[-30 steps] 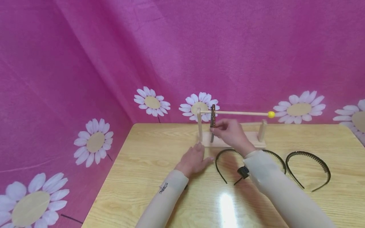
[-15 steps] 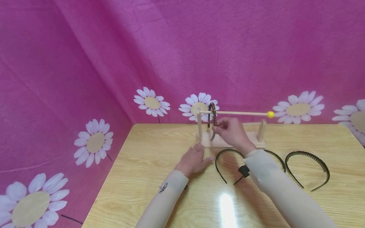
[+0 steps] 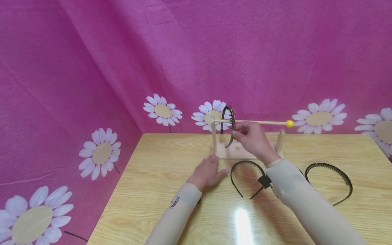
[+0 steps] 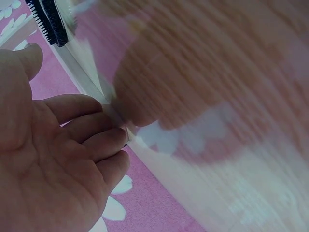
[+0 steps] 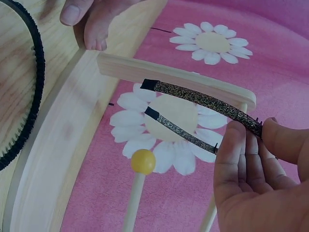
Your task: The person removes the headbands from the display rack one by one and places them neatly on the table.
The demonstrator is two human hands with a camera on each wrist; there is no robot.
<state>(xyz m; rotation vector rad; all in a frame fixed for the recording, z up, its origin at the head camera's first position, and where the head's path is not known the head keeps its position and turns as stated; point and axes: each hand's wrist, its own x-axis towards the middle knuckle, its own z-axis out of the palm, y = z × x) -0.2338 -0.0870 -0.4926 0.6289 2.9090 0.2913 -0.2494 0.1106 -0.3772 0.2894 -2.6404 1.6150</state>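
My right hand pinches a dark headband with gold speckles and inner teeth. Its arch stands over the left part of a wooden rod on a small stand. In the right wrist view, thumb and fingertips meet on the headband, and both its black-tipped ends show. My left hand lies on the table with its fingertips at the left front corner of the stand's base. Seen from the left wrist, that hand has its palm showing and fingers loosely extended, holding nothing.
A yellow ball caps the rod's right end. Black toothed headbands lie on the table in front of the stand: one in the middle, another at right, and one mostly hidden by my right sleeve. A pink flowered cloth hangs behind.
My right hand has moved slightly right and up with the headband. The headband has turned from nearly edge-on to showing its open arch. The left hand has stayed in place.
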